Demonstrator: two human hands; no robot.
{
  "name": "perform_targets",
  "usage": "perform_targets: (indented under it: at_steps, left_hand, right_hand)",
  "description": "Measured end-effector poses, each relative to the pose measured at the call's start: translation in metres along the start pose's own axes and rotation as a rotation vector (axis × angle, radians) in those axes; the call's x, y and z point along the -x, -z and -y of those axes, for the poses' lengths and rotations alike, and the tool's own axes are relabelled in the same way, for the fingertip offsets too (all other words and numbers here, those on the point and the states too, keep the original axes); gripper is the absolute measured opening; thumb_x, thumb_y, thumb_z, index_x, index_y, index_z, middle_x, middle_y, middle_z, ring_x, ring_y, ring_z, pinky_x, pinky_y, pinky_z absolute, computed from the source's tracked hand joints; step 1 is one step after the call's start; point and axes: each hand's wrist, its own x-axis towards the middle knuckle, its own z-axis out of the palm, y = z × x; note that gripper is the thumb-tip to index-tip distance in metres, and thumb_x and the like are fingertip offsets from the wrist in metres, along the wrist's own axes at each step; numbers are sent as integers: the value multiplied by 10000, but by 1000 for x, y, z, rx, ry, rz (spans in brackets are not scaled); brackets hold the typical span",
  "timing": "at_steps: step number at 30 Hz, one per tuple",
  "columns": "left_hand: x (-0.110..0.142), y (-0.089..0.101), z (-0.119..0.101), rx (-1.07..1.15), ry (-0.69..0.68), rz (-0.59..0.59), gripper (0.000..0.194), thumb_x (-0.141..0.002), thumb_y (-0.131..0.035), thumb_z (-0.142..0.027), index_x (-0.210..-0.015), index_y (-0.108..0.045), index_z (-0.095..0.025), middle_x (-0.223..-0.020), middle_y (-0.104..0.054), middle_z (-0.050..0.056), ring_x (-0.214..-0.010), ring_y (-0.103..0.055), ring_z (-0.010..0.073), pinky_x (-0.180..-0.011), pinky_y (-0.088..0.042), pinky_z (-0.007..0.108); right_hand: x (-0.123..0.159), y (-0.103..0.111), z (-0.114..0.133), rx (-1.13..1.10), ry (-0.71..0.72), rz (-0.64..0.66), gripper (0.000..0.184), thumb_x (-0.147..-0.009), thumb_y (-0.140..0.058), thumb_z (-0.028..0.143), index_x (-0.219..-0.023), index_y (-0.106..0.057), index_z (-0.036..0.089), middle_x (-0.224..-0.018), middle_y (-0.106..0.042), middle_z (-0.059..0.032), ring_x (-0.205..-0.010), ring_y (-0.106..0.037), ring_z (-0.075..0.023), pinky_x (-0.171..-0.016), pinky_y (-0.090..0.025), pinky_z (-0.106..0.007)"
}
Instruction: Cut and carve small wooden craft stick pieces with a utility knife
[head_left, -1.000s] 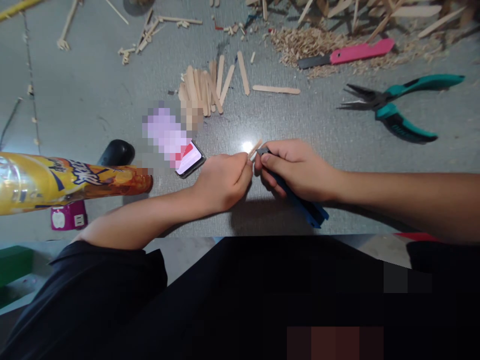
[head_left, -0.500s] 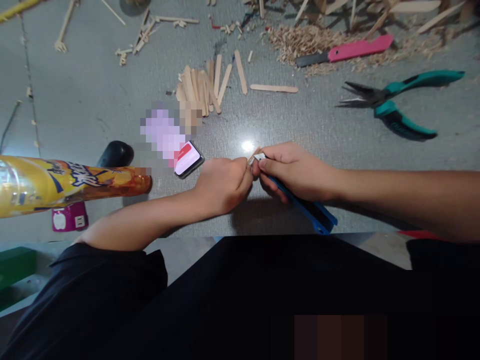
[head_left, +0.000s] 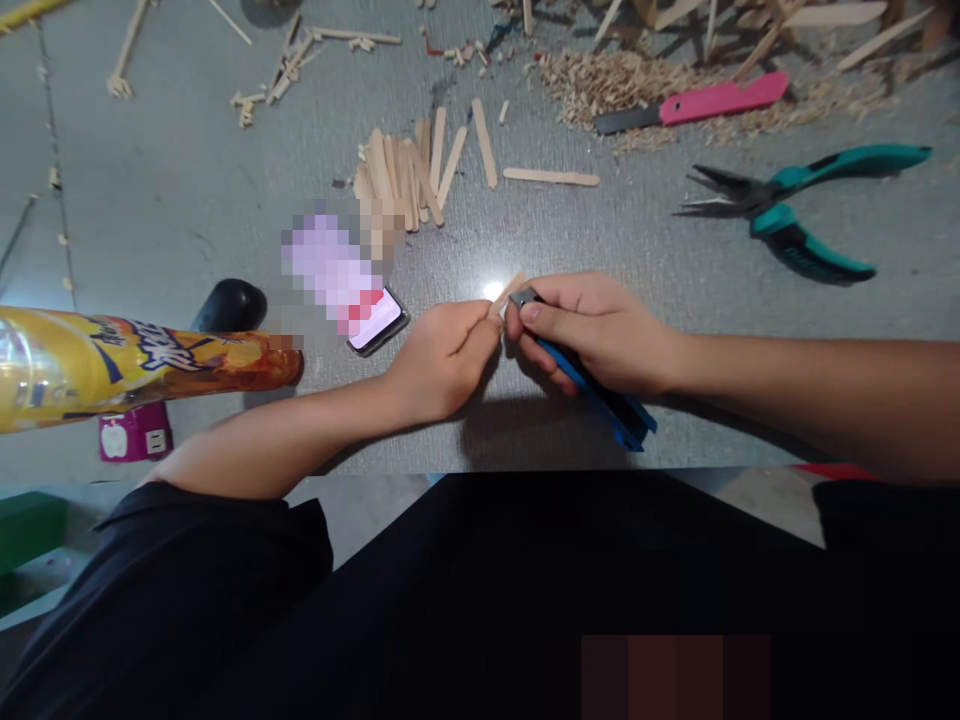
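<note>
Pinched in my left hand (head_left: 446, 360) is a pale wooden craft stick (head_left: 512, 288), its far end sticking out past the fingertips. My right hand (head_left: 600, 330) is wrapped round a blue utility knife (head_left: 616, 408), whose metal head meets or nearly meets the stick; the fingers partly hide the blade. Both hands are close together above the grey table (head_left: 450, 270), near its front edge. Beyond them several loose craft sticks (head_left: 384, 170) lie in a pile, with one stick (head_left: 551, 177) lying crosswise to its right.
A phone (head_left: 379, 322) lies left of my left hand. Farther left are a yellow drink bottle (head_left: 150, 365), a black rounded object (head_left: 234, 303) and a purple packet (head_left: 135, 435). Teal-handled pliers (head_left: 787, 205), a pink-handled knife (head_left: 720, 98) and wood shavings (head_left: 622, 80) lie beyond my right arm.
The knife has turned in my right hand, its rear end shifting left and its metal head now facing up more. My left hand has tilted slightly, showing more of the stick.
</note>
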Motion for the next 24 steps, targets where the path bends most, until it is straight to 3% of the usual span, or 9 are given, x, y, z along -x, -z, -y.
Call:
perform_targets:
  at_steps: [10,24]
  left_hand:
    - [-4,-1,5,158,-54,-2,453,-1171,-482,-316,-722,-478,-255,-644,-517,-5,-664,-531,166,-614,-426,363]
    - [-4,-3,13,291,-16,15,504,-1208,-483,-444,-748,-484,-239,-694,-508,-11,-686,-493,141,-610,-407,311]
  right_hand:
    - [-6,10,-3,-64,61,105,260,-1197,-682,361,-986,-662,210,-651,-623,63,-418,-545,-108,-427,-432,-242]
    - [-10,14,0,-144,28,184,182,-1191,-633,304,-1043,-655,202,-644,-631,62,-398,-539,-120,-414,-425,-248]
